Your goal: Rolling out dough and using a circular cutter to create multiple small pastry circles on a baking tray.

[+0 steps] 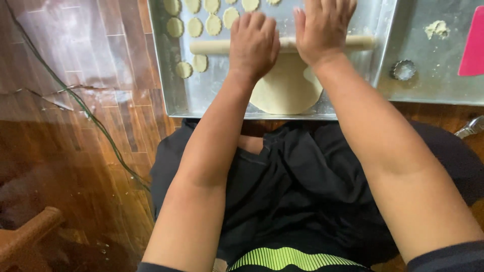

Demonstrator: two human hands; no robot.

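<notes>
Left hand (253, 44): palm down, fingers flat and spread, pressing on the rolling pin (282, 45) left of its middle; it holds nothing closed in a grip.
Right hand (322, 27): also flat and open, palm down on the rolling pin, just right of the left hand.
Rolling pin: pale wood, lying crosswise on the metal tray (191, 95), its left end bare, its middle hidden under the hands.
Dough sheet (287, 88): a flat, rounded, cream piece on the tray, directly on the near side of the rolling pin and touching it, reaching almost to the tray's near rim.
Cut dough rounds (201, 25): small scalloped discs in rows on the far side of the rolling pin, with two more just below its left end.
Second tray (433, 85): beside the first, off the rolling pin's right end.
Round cutter (403, 69): fluted metal ring on the second tray.
Dough scraps (436, 28): small crumbly pile farther back on the second tray.
Pink scraper (474, 48): at the second tray's right edge, partly cut off.
Floor (75, 151): dark wood boards left of the trays, a green cable (91, 116) across them.
</notes>
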